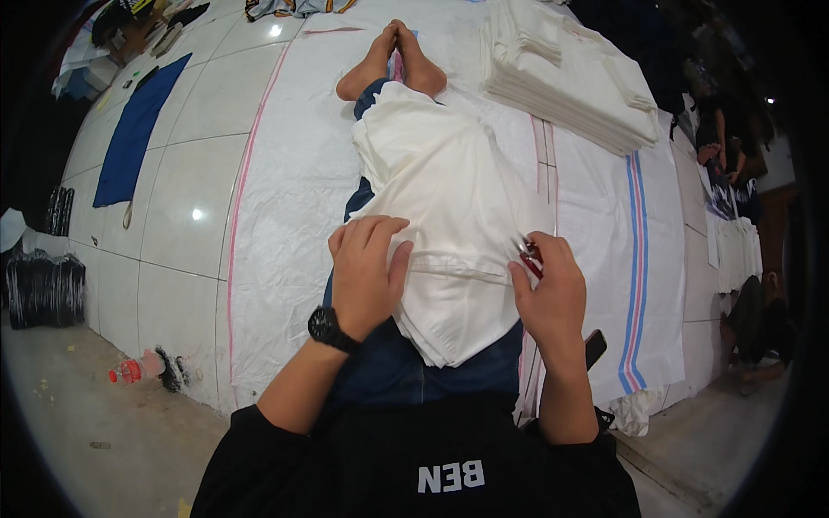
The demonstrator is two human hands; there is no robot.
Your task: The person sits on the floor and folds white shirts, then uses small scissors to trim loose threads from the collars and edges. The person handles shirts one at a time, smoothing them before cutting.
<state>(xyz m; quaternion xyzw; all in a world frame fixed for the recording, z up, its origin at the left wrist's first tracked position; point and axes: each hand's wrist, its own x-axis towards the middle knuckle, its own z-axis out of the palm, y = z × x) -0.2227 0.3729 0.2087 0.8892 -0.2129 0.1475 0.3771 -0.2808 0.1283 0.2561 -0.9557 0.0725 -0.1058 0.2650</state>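
A white garment (449, 190) lies spread over my legs, with a seam or hem running across it between my hands. My left hand (367, 272) rests on its left edge, fingers bent and thumb held apart from them, not gripping the cloth. In my right hand (553, 293), at the garment's right edge, are small red-handled thread snips (530, 259). Their metal tips point up and left over the cloth and look blurred. The lower part of the garment hangs in a point toward my lap.
A tall stack of folded white garments (570, 78) stands at the far right on white sheeting (285, 198). A phone (595, 348) is beside my right forearm. To the left are a blue cloth (142, 134), a plastic bottle (138, 369) and black wrapped bundles (45, 289). Another person sits far right.
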